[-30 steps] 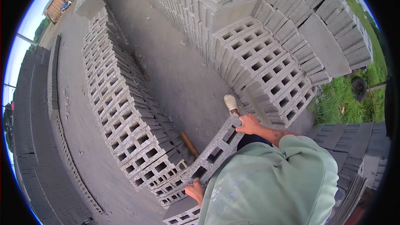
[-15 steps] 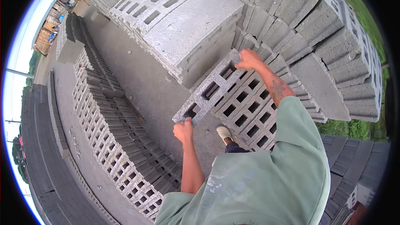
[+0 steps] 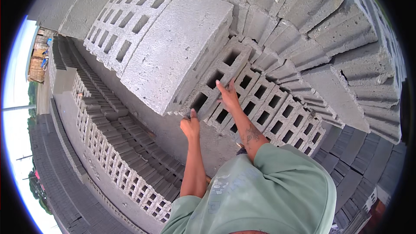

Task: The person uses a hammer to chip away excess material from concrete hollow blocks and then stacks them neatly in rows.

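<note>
A grey concrete hollow block (image 3: 207, 89) with three rectangular holes lies against the side of a tall block stack. My left hand (image 3: 190, 125) is closed on its near-left end, thumb on top beside the last hole. On the block's near long edge rests my right hand (image 3: 228, 97), its fingers apart and touching the block around the middle hole. Right beside it, a lower row of hollow blocks (image 3: 253, 86) shows its holes facing up. What lies beneath the held block is hidden.
The tall stack has a smooth slab-like top (image 3: 177, 43). On the right rises a leaning wall of stacked blocks (image 3: 320, 21). A long block row (image 3: 108, 156) runs along the left, across a strip of dusty ground (image 3: 167, 136). Dark blocks (image 3: 346, 164) lie at the lower right.
The hollow block has moved away from me, up against the tall stack. My right hand has left its far end and come to its near long edge; my left hand stays at its end.
</note>
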Tool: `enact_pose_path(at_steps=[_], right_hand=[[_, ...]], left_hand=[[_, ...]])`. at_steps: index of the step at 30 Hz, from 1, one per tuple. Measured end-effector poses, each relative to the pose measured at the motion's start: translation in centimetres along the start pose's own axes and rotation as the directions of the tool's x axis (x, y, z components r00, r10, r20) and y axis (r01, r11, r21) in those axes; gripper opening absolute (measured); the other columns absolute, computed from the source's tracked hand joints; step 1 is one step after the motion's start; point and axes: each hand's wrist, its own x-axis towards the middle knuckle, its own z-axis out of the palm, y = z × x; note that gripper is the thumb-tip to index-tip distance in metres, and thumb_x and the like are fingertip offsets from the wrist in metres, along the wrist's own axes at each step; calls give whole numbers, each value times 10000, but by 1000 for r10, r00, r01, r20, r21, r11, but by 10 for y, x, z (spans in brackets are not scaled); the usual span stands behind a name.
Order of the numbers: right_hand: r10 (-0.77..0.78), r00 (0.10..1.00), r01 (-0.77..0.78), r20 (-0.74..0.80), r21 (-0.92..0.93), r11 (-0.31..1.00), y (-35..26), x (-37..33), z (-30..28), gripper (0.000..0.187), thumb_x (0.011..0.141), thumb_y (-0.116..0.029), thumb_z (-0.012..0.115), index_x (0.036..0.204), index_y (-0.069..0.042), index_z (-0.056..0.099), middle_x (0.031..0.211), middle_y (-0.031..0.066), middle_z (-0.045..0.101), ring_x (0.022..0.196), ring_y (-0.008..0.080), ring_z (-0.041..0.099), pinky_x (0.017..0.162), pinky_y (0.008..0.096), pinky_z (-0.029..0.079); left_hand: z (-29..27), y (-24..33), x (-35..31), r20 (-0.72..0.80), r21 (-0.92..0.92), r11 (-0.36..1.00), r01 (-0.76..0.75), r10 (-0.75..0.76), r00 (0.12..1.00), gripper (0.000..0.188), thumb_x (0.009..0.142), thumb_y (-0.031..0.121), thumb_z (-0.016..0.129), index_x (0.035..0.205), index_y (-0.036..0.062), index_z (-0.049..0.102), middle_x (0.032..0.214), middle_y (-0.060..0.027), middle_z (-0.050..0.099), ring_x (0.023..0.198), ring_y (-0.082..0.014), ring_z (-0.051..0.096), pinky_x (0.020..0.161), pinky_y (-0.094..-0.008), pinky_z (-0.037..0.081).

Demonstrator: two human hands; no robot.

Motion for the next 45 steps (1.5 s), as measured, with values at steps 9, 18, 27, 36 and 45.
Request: enact_pose_path(at_steps=[9, 18, 27, 36, 45], right_hand=[[6, 995, -1, 104, -46, 999, 21, 9, 17, 1088, 763, -498, 684, 1458, -117, -61, 1465, 208, 179, 1245, 413, 365, 830, 483, 514], [368, 914, -162, 172, -676, 719, 189, -122, -63, 925, 801, -690, 467, 1410, -22, 267, 1370, 154, 424, 1305, 308, 342, 1065, 471, 211], [863, 464, 310, 203, -949, 56, 485, -470, -29, 820, 793, -570, 608, 1318, 31, 419, 1313, 171, 481, 1210, 257, 459, 964, 378, 365], [437, 789, 504, 432, -862, -56, 637, -570, 19, 773, 752, -529, 649, 1187, 94, 507, 1163, 286, 551, 1112, 387, 524, 920, 420, 418], [367, 862, 381, 350, -924, -16, 636, -513, -13, 565, 697, -368, 690, 1074, 40, 589, 1097, 245, 589, 1045, 401, 551, 873, 455, 462]], left_hand=[[-38, -58, -31, 103, -283, 955, 89, -62, 993, 561, 857, 468, 557, 1031, -61, 628, 988, -290, 617, 955, -408, 600, 837, -412, 464], [-142, -386, -350, 48, 24, 786, 617, -618, 785, 365, 849, 361, 537, 819, 22, 671, 829, -212, 646, 838, -403, 612, 769, -467, 482], [-300, -707, -565, -588, -217, 535, 817, -739, 328, 575, 715, 293, 677, 1200, 16, 540, 1152, -190, 569, 1067, -361, 525, 903, -433, 431], [-392, -878, -443, -167, 45, 533, 845, -830, 532, 498, 651, 285, 697, 1085, 61, 602, 1141, -166, 608, 1106, -328, 551, 937, -510, 401], [-379, -765, -491, -431, 220, 643, 734, -611, 664, 419, 578, 226, 697, 883, -54, 629, 890, -294, 624, 855, -450, 602, 745, -510, 482]])
